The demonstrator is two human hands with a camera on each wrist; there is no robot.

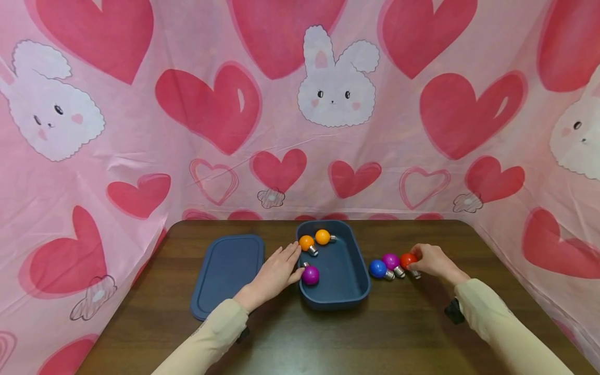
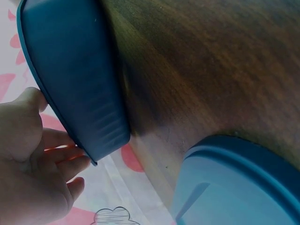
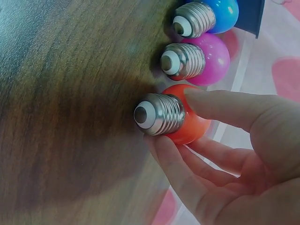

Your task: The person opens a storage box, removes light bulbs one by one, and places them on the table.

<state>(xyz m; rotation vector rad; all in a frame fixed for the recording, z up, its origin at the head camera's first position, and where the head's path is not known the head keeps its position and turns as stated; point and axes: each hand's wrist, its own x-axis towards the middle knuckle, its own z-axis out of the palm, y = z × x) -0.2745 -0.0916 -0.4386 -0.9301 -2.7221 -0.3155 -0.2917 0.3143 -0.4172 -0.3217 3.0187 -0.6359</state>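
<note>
In the head view, a dark blue box [image 1: 335, 302] holds two orange light bulbs, one orange bulb [image 1: 306, 242] at its left wall and another orange bulb [image 1: 322, 237] at the back, plus a purple bulb [image 1: 310, 275]. My left hand [image 1: 277, 273] lies along the box's left rim, fingers extended and touching it; the left wrist view has the fingertips right at the rim. To the right of the box, my right hand [image 1: 432, 260] pinches a red light bulb [image 3: 193, 123] between thumb and fingers, its metal base facing the wrist camera. Beside it lie a second purple bulb [image 3: 213, 58] and a blue bulb [image 3: 225, 14].
A flat dark blue lid [image 1: 229, 273] lies on the brown wooden table [image 1: 300, 344], left of the box. Behind the table's back edge hangs a pink cloth [image 1: 281, 135] with hearts and rabbits, and it also runs along both sides.
</note>
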